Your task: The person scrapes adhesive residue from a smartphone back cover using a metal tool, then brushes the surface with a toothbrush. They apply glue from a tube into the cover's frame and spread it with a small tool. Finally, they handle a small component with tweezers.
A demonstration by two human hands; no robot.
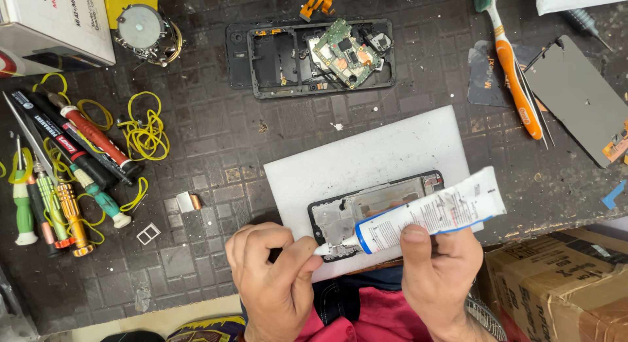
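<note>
The right hand (439, 267) grips the soft glue tube (432, 212) at lower centre. The left hand (275, 273) pinches its nozzle closed over the fragile-looking phone frame (340, 214).

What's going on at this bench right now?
A person sits at a dark work mat. The right hand holds a white tube with blue trim, its nozzle tip down at the lower edge of a phone frame lying on a white sheet. The left hand pinches at the nozzle tip. Farther back lies an opened phone with its circuit board exposed; screwdrivers and yellow rubber bands lie to the left.
</note>
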